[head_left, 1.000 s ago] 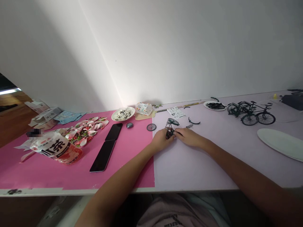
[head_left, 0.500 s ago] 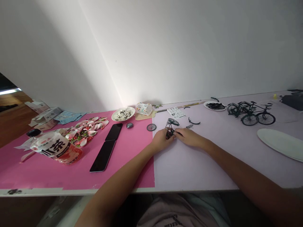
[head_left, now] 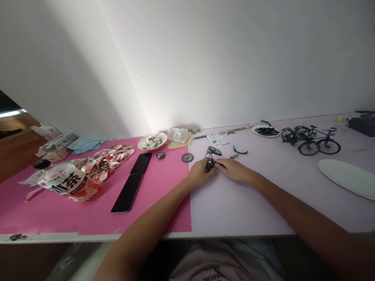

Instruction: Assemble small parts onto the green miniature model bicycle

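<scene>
"Dark green and black, that small, partly built model bicycle [head_left: 210,165]: where is it on your feed?"

"Between the left hand [head_left: 200,173] and the right hand [head_left: 233,169], over the pale lilac tabletop [head_left: 234,207]. I see the left hand gripping its lower part, fingers curled."

"And the right hand?"

"Its fingertips pinch a slim dark piece [head_left: 222,165] at the bicycle; what that is, I can't tell. One grey-black spoked wheel [head_left: 187,157] lies near the left hand."

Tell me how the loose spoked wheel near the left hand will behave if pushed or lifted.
The wheel lies flat on the table, so a push would probably slide it. Its open-spoked build suggests it is light for its size. Its round outline suggests it could roll if stood on edge.
</scene>
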A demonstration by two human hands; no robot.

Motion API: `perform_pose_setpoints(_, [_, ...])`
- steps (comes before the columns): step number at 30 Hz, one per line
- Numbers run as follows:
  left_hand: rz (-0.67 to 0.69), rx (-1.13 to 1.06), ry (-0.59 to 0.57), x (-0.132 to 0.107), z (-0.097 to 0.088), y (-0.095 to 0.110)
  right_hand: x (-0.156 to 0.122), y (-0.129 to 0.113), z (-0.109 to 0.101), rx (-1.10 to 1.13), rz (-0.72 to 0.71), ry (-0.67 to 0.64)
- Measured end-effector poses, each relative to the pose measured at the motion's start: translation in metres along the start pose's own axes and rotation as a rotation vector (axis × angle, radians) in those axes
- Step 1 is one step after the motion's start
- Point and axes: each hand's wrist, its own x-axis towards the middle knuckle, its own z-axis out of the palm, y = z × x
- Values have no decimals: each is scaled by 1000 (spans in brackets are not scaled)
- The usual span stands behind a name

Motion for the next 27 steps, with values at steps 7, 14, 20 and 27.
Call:
perform_pose_setpoints(7, [-20, 8, 5, 0, 1, -2, 0, -1, 0, -3, -6, 9])
perform_pose_setpoints(14, [-22, 2, 0, 0, 0, -1, 0, -1, 0, -10, 1, 5])
perform_pose_setpoints(20, [-22, -7, -3, 0, 1, -1, 0, 0, 0, -16, -9, 0])
perform_pose_setpoints(27, [-18, 9, -7, 0, -1, 0, 0, 0, 0, -11, -6, 1])
